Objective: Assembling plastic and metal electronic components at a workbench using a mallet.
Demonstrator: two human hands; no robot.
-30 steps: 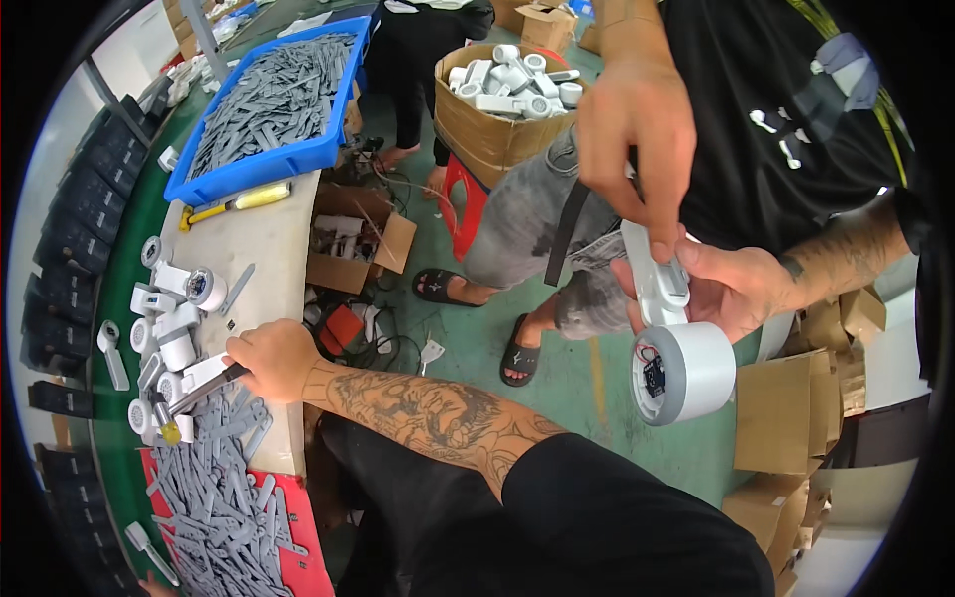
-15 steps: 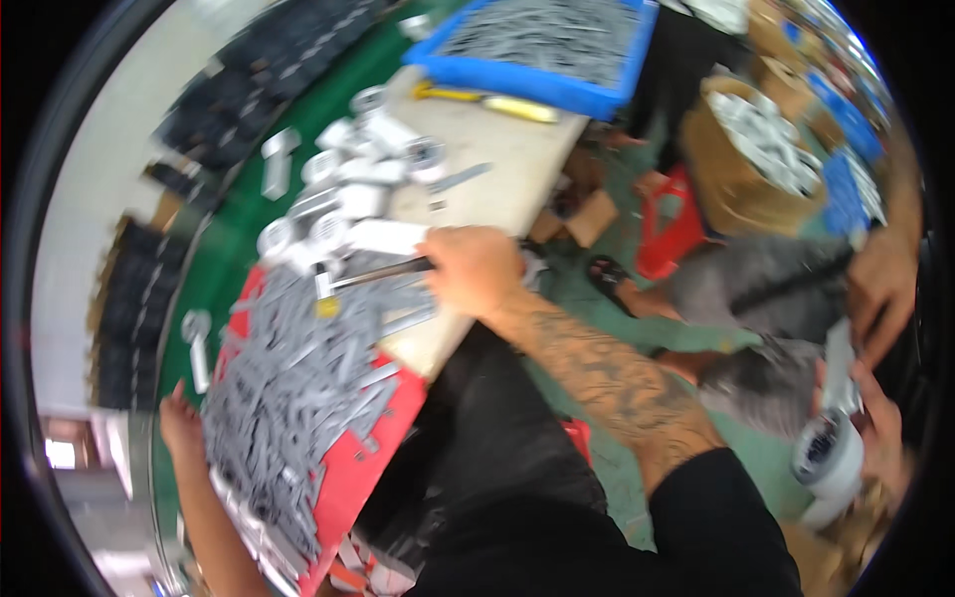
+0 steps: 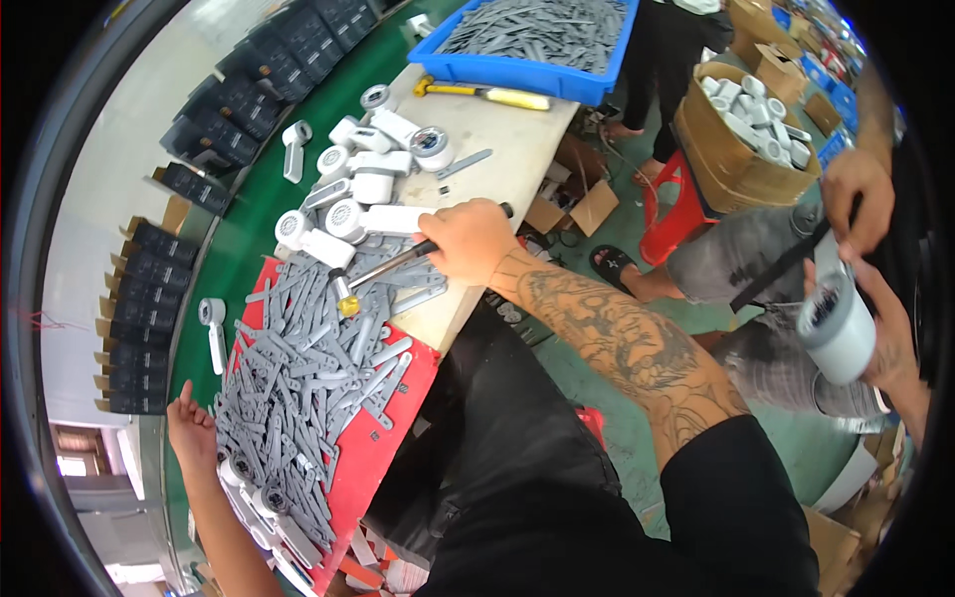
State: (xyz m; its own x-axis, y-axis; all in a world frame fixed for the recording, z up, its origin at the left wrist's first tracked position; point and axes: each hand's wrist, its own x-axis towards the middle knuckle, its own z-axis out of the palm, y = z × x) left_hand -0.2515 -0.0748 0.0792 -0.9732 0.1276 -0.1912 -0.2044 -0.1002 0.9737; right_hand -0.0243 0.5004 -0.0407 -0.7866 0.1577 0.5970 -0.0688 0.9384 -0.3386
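Observation:
My right hand (image 3: pixel 470 241) is closed around the dark grip of a small hammer (image 3: pixel 390 265) with a metal shaft. Its head, which has a clear yellow tip, hangs over the upper end of a heap of grey plastic strips (image 3: pixel 298 368). The fingers of this hand are at the handle end of a white handheld fan (image 3: pixel 396 220); whether they press on it I cannot tell. My left hand (image 3: pixel 191 426) is empty, its fingers apart, beside the heap's left edge. A red sheet (image 3: pixel 383 423) lies under the strips.
Several white fans (image 3: pixel 373 179) crowd the pale board (image 3: pixel 497 134). Beyond them are a yellow-handled hammer (image 3: pixel 512 98) and a blue tray (image 3: pixel 507 75) of grey strips. Black boxes (image 3: pixel 149 318) line the green belt (image 3: pixel 254 199). At right a co-worker's hands hold a white fan (image 3: pixel 841 333).
The view has shifted slightly and become sharper. My right hand still grips the hammer, with its head again over the heap. My left hand remains beside the strips.

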